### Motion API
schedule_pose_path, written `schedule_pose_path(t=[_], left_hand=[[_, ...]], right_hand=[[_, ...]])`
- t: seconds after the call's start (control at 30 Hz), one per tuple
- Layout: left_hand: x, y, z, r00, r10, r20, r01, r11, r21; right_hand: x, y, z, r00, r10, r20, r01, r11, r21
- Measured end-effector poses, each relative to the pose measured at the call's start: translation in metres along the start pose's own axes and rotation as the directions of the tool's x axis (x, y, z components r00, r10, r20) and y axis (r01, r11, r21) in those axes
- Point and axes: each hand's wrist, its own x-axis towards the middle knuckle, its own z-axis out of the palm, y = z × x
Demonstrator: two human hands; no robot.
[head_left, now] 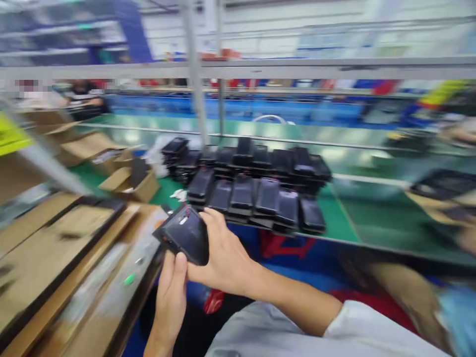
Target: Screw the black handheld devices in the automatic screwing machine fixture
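Just before the black stack [256, 193], right hand [223, 258] and left hand [169, 292] clamp one black casing [186, 233]. Right hand lies nearer the stack, left hand beneath

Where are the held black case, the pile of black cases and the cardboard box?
Black case [185, 233], head view, middle of its top face.
Pile of black cases [256, 196], head view, a front-row case.
Cardboard box [148, 191], head view, its side wall.

A glossy black casing [185, 235] (blurred, a hint of red on top) tilts, held clear of the worktop [334, 215].
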Motion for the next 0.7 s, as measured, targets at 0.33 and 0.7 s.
schedule_pose_path(t=[0.33, 0.7], left_hand=[[0.035, -0.043, 0.257, 0.653, -0.254, 0.713, 0.298, 0.952, 0.067], [0.004, -0.201, 0.529, 0.256, -0.544, 0.799, 0.464, 0.794, 0.392]], right_hand=[[-0.110, 0.140, -0.221, 0.777, 0.609, -0.157, -0.253, 0.530, 0.809], [-0.218, 0.367, -0.338, 0.342, 0.908, -0.241, -0.513, 0.396, 0.762]])
